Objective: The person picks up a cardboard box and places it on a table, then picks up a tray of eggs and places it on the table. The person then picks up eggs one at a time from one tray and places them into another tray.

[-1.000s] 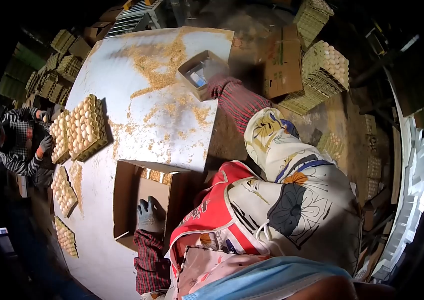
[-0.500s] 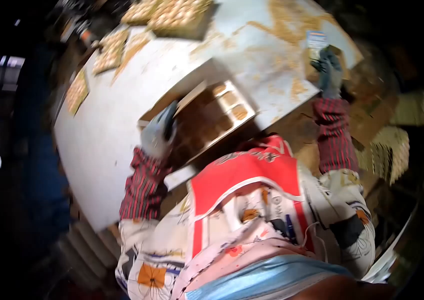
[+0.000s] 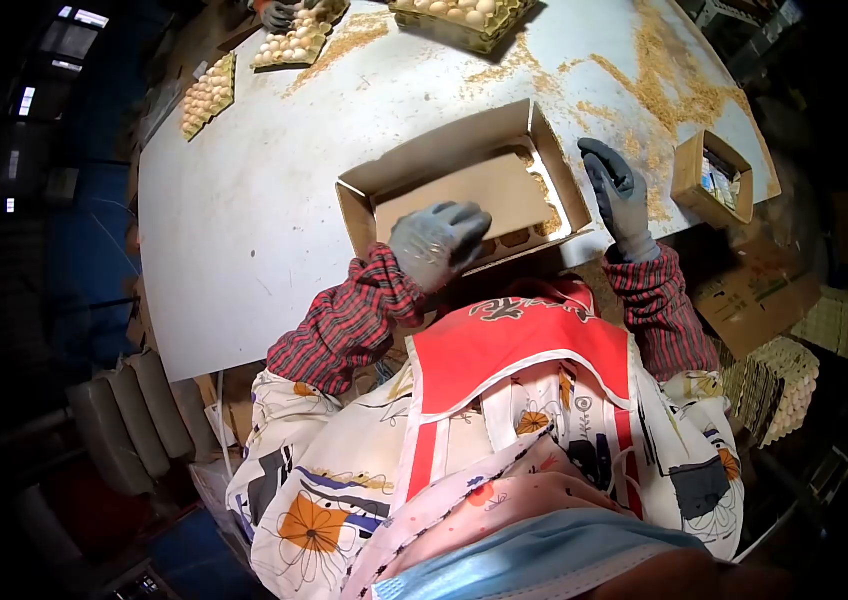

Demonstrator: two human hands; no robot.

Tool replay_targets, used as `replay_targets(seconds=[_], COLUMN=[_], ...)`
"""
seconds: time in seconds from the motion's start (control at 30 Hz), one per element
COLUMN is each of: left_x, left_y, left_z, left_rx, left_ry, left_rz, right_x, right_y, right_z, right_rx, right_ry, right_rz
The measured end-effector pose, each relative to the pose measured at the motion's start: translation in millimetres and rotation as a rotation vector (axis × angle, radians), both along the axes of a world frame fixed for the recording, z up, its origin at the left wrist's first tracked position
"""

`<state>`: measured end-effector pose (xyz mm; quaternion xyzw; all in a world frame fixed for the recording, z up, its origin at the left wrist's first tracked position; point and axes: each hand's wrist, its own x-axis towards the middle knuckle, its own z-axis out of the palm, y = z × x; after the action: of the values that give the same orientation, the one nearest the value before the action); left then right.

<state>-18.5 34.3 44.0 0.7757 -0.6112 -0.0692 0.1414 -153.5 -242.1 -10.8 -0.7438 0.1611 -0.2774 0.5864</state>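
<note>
"What is your left hand (image 3: 439,245) doing?"

"I'm laying it palm down over the sheet (image 3: 479,205), its gloved fingers spreading only slightly and staying mostly straight. It's looking open, resting on the cardboard rather than gripping it."

"Where is the sheet lying?"

"It's lying inside the box (image 3: 358,218), which is standing open on the tabletop (image 3: 244,230) right in front of my red apron (image 3: 524,350). Some shavings-filled cells (image 3: 547,222) are showing along the sheet's right and near edges."

"And your right hand (image 3: 621,195)?"

"I'm holding it up just beside the box's right end, fingers loosely curling and partly open. I can't tell whether it's holding anything."

"What is sitting around them?"

"To the right, a small box (image 3: 687,172) is standing near the tabletop's edge, holding blue and white packets (image 3: 721,182). Loose shavings (image 3: 669,95) are lying beyond it. On the far side I'm seeing 3 egg trays or stacks (image 3: 289,42) spreading out, and another person's gloved hand (image 3: 277,15) is reaching in by the middle tray. Below the tabletop, on the right, a carton (image 3: 754,300) is lying near stacked trays (image 3: 774,390)."
</note>
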Motion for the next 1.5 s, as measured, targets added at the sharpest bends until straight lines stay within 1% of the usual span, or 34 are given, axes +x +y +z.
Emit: replay_targets(seconds=[0.07, 0.13, 0.17, 0.23, 0.27, 0.33, 0.37, 0.4, 0.43, 0.47, 0.5, 0.53, 0.6, 0.67, 0.7, 0.73, 0.8, 0.87, 0.93, 0.97, 1.0, 1.03, 1.07, 1.13, 1.17, 1.2, 1.23, 1.27, 1.33, 1.37, 1.4, 1.43, 1.47, 1.5], left_x=[-2.5, -2.9, 4.5, 26.9, 36.1, 45.6, 46.2, 44.0, 40.2, 37.3, 36.7, 35.6, 35.4, 29.4, 25.9, 24.5, 17.3, -3.5, -5.3, 0.6, 9.4, 18.6, 14.8, 5.2, 9.4, 8.7, -5.6, 6.3, -8.7, -17.0, -22.7, -28.0, -25.2, -22.1], left_y=[-0.8, 0.7, 2.0, 8.3, 12.6, 21.2, 21.9, 20.1, 16.5, 11.9, 10.4, 9.5, 9.5, 10.7, 12.5, 11.7, 6.2, -4.0, -12.2, -13.4, -13.1, -7.6, -12.5, 8.8, 27.6, 51.6, 64.7, 103.3, 131.9, 139.6, 140.7, 129.3, 126.7, 123.8], left_z=[-4.1, 2.8, 7.7, 23.6, 31.7, 30.7, 27.6, 29.4, 30.9, 33.4, 30.5, 28.2, 25.3, 30.8, 33.8, 34.9, 22.2, 25.2, 0.0, -9.1, -19.3, -38.0, -2.7, 22.9, 22.5, 21.3, 34.5, 11.5, -26.8, -42.0, -51.4, -57.0, -67.2, -77.5], left_rx=[0.095, -0.032, -0.104, -0.240, -0.207, -0.200, -0.182, -0.197, -0.213, -0.233, -0.246, -0.261, -0.298, -0.315, -0.295, -0.287, -0.269, -0.113, 0.119, 0.179, 0.238, 0.186, 0.201, -0.064, -0.257, -0.452, -0.654, -0.667, -0.551, -0.493, -0.436, -0.382, -0.335, -0.293], left_ry=[0.086, -0.023, -0.052, -0.013, -0.024, -0.009, -0.011, -0.038, -0.063, -0.089, -0.113, -0.112, -0.103, -0.084, -0.107, -0.127, -0.100, -0.063, 0.179, 0.277, 0.373, 0.353, 0.365, 0.297, 0.369, 0.429, 0.496, 0.479, 0.712, 0.833, 0.951, 1.102, 0.998, 0.893], left_rz=[-0.055, 0.045, 0.149, 0.361, 0.456, 0.500, 0.504, 0.483, 0.454, 0.419, 0.391, 0.386, 0.369, 0.389, 0.395, 0.392, 0.296, 0.100, -0.071, -0.120, -0.169, -0.179, -0.116, 0.172, 0.320, 0.481, 0.655, 0.656, 0.583, 0.534, 0.479, 0.498, 0.456, 0.415], right_x=[6.1, 12.8, 12.5, 9.2, 10.2, 25.9, 38.2, 55.9, 76.7, 98.7, 121.7, 123.7, 119.7, 107.0, 86.4, 70.8, 15.2, -27.6, -55.7, -67.2, -78.6, -87.5, -96.6, -103.0, -105.5, -105.0, -101.2, -94.0, -76.4, -67.5, -54.5, -40.2, -27.7, -24.7], right_y=[-0.3, 1.5, 2.1, 10.0, 15.7, 46.9, 60.9, 75.0, 94.4, 109.4, 133.9, 135.5, 120.5, 105.1, 96.1, 85.7, 40.9, -28.5, -122.3, -157.2, -197.4, -227.8, -241.1, -248.2, -249.0, -236.0, -207.4, -174.2, -113.2, -99.4, -76.7, -56.4, -43.3, -20.7], right_z=[-7.9, -7.4, -5.7, 8.4, 20.6, 60.3, 67.1, 52.9, 54.8, 60.7, 79.7, 100.5, 43.5, 36.1, 63.0, 95.1, 73.9, 72.7, 33.2, 20.9, -0.1, -9.6, -20.9, -42.4, -51.4, -56.7, -48.8, -39.0, -41.2, -39.6, -31.6, -19.8, -29.2, -16.0], right_rx=[0.114, 0.165, 0.119, -0.202, -0.360, -0.581, -0.695, -0.985, -1.115, -0.970, -0.288, -0.535, -0.835, -0.756, -0.993, -1.094, -0.943, -1.024, -0.994, -1.087, -1.166, -1.060, -1.077, -1.106, -1.047, -1.099, -0.908, -0.715, -0.243, -0.161, -0.071, -0.043, -0.214, -0.238], right_ry=[-0.026, -0.029, -0.012, -0.030, -0.054, -0.057, 0.120, 0.373, 0.633, 0.939, 1.019, 1.105, 0.818, 0.814, 0.692, 0.709, -0.070, -0.106, 0.149, 0.334, 0.442, 0.710, 0.830, 1.068, 0.903, 0.735, 0.568, 0.409, 0.271, 0.369, 0.353, 0.350, 0.294, 0.307], right_rz=[-0.001, -0.007, -0.045, -0.073, -0.085, 0.226, 0.457, 0.621, 0.785, 0.972, 0.790, 0.818, 0.742, 0.827, 0.747, 0.793, 0.263, -0.102, -0.444, -0.611, -0.650, -0.597, -0.626, -0.649, -0.642, -0.634, -0.520, -0.421, -0.104, 0.173, 0.441, 0.631, 0.752, 0.704])
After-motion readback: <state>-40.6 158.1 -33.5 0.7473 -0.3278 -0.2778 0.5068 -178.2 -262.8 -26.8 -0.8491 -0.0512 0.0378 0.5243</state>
